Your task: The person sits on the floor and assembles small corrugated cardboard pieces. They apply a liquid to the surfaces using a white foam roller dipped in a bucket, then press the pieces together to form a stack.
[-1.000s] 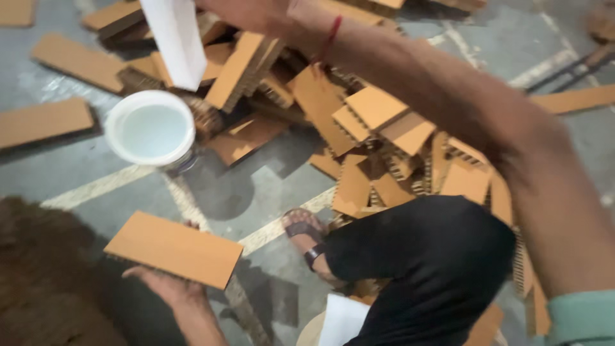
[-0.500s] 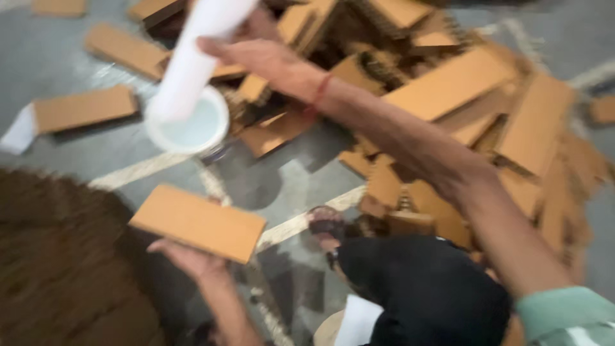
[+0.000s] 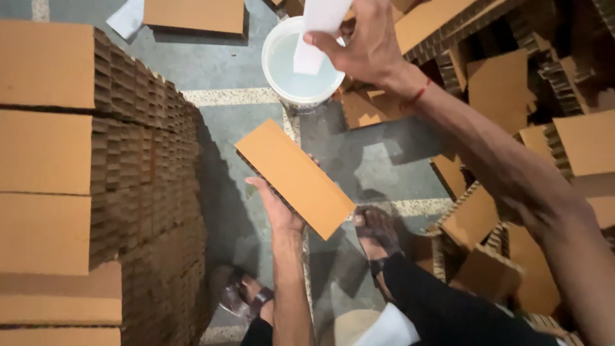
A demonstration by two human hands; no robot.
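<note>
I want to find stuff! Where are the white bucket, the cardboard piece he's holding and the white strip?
white bucket (image 3: 277, 82): head view, left inner wall.
cardboard piece (image 3: 295, 177): head view, middle of its top face.
white strip (image 3: 309, 59): head view, lower end.

Left hand (image 3: 277, 208) under cardboard block (image 3: 295, 177), right hand (image 3: 362, 41) dipping white strip (image 3: 315, 32) into bucket (image 3: 282, 86)

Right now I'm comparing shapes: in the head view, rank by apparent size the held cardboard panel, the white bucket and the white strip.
1. Cardboard panel, largest, though nearest the camera.
2. White bucket.
3. White strip, smallest; partly cut off at the top edge.
</note>
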